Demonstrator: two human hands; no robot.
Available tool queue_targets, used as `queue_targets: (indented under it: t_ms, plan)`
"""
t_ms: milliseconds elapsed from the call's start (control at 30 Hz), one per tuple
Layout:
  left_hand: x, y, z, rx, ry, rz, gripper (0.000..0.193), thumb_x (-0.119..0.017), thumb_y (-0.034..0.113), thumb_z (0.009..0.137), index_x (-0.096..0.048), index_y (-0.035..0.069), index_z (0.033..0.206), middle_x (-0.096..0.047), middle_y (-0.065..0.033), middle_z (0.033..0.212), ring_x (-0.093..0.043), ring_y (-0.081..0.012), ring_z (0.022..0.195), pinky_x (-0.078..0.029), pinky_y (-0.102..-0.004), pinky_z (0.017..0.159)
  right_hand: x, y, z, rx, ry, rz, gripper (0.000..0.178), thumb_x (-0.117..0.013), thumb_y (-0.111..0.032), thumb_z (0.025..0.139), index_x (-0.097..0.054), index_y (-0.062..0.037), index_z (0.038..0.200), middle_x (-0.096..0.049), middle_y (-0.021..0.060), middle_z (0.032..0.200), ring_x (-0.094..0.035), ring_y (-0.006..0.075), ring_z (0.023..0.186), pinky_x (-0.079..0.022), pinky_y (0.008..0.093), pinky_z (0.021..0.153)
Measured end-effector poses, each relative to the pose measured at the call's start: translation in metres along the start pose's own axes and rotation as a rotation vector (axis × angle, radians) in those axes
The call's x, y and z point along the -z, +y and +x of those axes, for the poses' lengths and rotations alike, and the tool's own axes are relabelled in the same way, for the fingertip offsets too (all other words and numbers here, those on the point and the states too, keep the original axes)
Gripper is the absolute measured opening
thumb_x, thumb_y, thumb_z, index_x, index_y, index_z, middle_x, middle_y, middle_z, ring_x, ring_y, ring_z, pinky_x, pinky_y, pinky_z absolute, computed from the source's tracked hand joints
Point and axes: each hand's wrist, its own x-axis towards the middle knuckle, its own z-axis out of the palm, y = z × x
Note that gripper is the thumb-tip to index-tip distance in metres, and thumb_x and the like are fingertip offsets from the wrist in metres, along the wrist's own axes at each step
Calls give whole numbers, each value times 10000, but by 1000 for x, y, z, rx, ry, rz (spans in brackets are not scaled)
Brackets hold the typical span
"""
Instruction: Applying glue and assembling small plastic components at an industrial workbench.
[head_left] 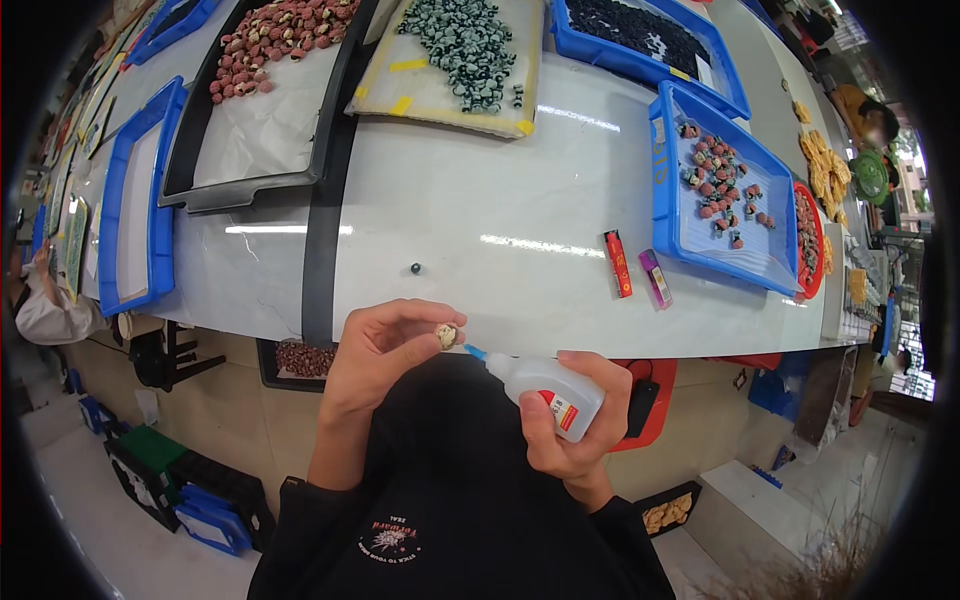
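Observation:
Between the thumb and fingers of my left hand (pixel 385 350) is a small cream-coloured round piece (pixel 447 336). My right hand (pixel 585 425) grips a clear glue bottle (pixel 555 392) with a red and white label. The bottle lies tilted, its blue nozzle (pixel 476 352) pointing left, close to the cream piece; whether they touch I cannot tell. Both hands are at the table's near edge. Just beyond my left hand, a small dark green piece (pixel 416 268) rests on the white tabletop (pixel 480 200).
A red tube (pixel 618 264) and a purple box (pixel 656 279) lie right of centre. Blue trays (pixel 740 240) at the right hold red-and-dark pieces. Farther off are a black tray (pixel 255 185) of pinkish pieces and a board (pixel 440 110) of green ones. Another person's sleeve (pixel 62 310) shows far left.

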Motion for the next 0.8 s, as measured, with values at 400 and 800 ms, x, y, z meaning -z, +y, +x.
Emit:
queue_targets:
  t_ms: [400,800]
  plan:
    - [4,0,1,-45,-53,-2,197,-613,5,868,-639,-38,1058,-651,-119,1037,-634,-159,880,-518,-286,805,-4,0,-1,74,-3,-11,407,-674,-81,746,-483,53,1079,-536,133,995,-577,163,727,-487,260,605]
    - [1,-2,-1,-58,5,44,233,-647,42,853,-621,-49,1066,-652,-130,1034,-619,-139,873,-520,-278,795,-9,2,-3,81,0,-12,391,-670,-66,741,-490,39,1073,-532,127,999,-568,151,708,-475,251,576]
